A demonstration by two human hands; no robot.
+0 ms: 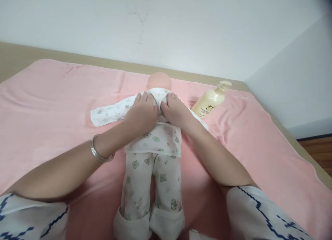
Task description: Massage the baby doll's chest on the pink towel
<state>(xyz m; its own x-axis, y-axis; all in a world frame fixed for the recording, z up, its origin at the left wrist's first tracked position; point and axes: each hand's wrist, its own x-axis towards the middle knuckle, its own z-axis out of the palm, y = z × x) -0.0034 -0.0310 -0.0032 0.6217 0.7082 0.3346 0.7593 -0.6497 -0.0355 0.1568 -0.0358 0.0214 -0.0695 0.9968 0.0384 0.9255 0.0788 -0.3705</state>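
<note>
A baby doll (pixel 159 82) lies on its back on a pink blanket (pixel 52 105), head toward the wall, dressed in a white printed top (pixel 155 141) and matching trousers (pixel 150 184). My left hand (pixel 141 112) rests on the doll's chest at the collar, fingers curled into the cloth. My right hand (pixel 176 110) sits beside it on the other shoulder, also gripping the collar of the top. The two hands touch at the middle. A silver bangle (pixel 100 153) circles my left wrist. One sleeve (pixel 109 114) lies stretched out to the left.
A pale yellow pump bottle (pixel 209 102) lies tilted on the blanket just right of the doll. The blanket covers a bed with a beige edge (pixel 293 136) along a white wall. Wooden floor (pixel 317 152) shows at the right.
</note>
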